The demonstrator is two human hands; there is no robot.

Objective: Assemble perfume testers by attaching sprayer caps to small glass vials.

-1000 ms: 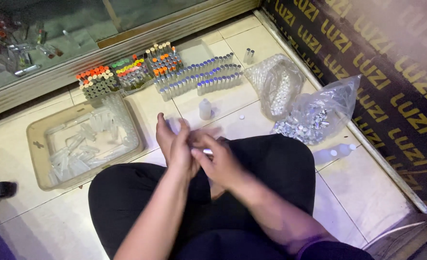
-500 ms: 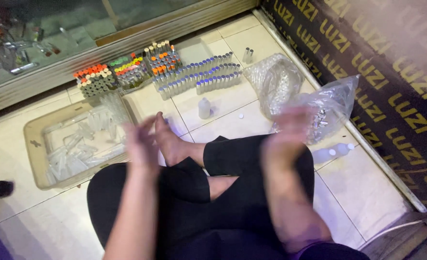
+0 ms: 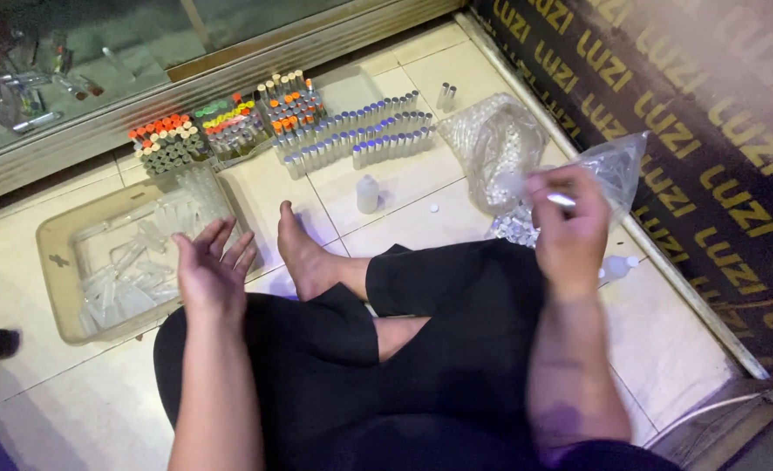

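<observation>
The person sits cross-legged on the tiled floor [image 3: 404, 187]. The right hand [image 3: 569, 222] is raised over the clear bag of small parts [image 3: 578, 205] at the floor's right edge, its fingertips pinching a small white piece [image 3: 561, 200]; it is too small to tell whether this is a cap or a plug. The left hand [image 3: 212, 270] is empty, palm up and fingers spread, hovering at the near rim of the tray [image 3: 55, 262], which holds clear tubes [image 3: 129, 270] lying loose.

The step in hand looks like a fetch: one part is picked from the bag, and the matching tube is not yet taken. The next move seems to call for the left hand to close on a single tube from the tray, then for both hands to meet above the lap so the piece can be seated on the tube's mouth.

Finished vials [image 3: 360, 139] stand in rows at the floor's far edge, beside bundles with orange and yellow caps [image 3: 194, 131]. A small white bottle [image 3: 367, 194] stands alone nearer the bare foot [image 3: 303, 253].
</observation>
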